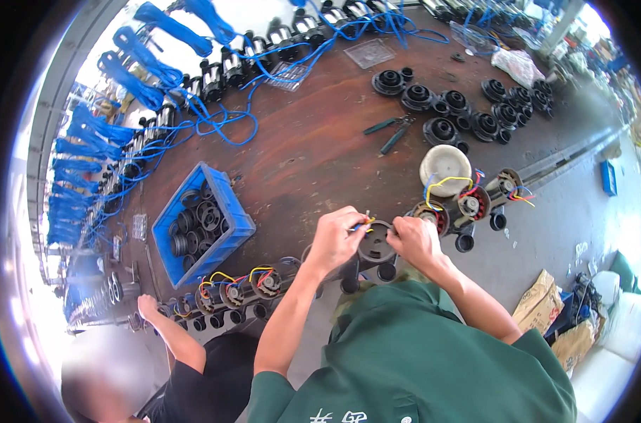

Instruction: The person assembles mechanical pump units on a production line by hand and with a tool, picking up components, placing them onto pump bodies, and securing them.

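My left hand (334, 243) is closed in a pinch on thin yellow and blue wires (367, 225). They are held just above the rim of a round grey motor housing (375, 248), which stands at the table's near edge. My right hand (416, 241) has its fingers curled against the right rim of this housing; its fingertips are partly hidden. Just right of that hand stand open motor housings with copper windings and coloured wires (470, 204). A round whitish block (445, 169) sits behind them.
A blue bin (234, 229) of dark round parts stands left. Green-handled pliers (394, 132) and black ribbed castings (442, 129) lie farther back. Motors with blue cables (278, 39) line the far edge. A co-worker's hand (148, 307) is near more wired housings (234, 293) at left.
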Demonstrator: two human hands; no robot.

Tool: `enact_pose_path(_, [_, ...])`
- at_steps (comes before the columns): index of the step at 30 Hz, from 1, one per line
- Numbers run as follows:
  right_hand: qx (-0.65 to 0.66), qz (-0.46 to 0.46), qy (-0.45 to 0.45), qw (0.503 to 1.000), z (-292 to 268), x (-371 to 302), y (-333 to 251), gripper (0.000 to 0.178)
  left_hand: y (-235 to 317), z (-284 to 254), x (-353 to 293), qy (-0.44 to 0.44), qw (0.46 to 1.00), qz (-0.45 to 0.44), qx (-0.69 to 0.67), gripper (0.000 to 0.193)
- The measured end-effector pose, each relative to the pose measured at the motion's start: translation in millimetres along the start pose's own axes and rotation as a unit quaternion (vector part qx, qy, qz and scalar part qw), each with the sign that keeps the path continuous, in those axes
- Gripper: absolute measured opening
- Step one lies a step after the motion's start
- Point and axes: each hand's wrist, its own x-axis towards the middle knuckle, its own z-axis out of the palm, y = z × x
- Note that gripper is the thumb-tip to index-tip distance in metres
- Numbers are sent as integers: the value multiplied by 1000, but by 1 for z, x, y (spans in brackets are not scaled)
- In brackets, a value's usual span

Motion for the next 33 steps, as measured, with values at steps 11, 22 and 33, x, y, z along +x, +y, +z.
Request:
enact_pose_path(11, [92, 116, 44, 988, -13, -19, -22, 23, -159, -240, -28, 233, 914, -269, 193, 27])
enact_pose_path(22, [68, 218, 126, 965, -17, -73, -53, 20, -333, -282, -57, 80, 703, -611, 356, 96])
enact_pose_path(33, [343, 168, -68, 922, -69, -15, -84, 26, -50, -191, -31, 247, 964, -25, 96, 83])
